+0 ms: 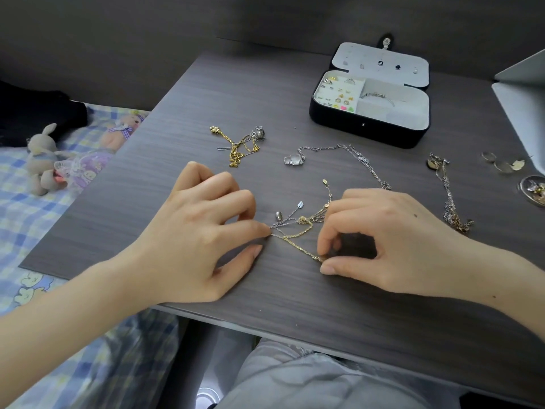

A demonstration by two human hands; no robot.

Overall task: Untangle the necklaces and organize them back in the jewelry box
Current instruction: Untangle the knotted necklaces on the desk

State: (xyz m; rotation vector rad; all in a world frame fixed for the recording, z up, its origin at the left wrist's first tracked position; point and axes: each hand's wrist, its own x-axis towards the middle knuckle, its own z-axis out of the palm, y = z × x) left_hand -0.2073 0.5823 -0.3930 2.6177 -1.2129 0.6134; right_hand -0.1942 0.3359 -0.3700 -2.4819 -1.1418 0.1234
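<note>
From my remote seat I judge this job barely begun. My left grip pinches a silver strand, and my right grip pinches a gold chain between thumb and forefinger. The gold-and-silver knot is stretched between them on the table, dead centre in front of me. That knot is not yet loose: the strands cross, and a tight gold lump sits in the middle.

At 11 o'clock from it lies a second tangle of gold and silver, with neither grip on it. At 3 o'clock a third tangle lies well apart. Only the silver necklace with the clear pendant, at 12 o'clock, looks free of the others.

The jewelry box stands open at 1 o'clock. I see earrings and rings inside, but no necklace that I can make out. That leaves three knots to undo, and then every chain to stow.
</note>
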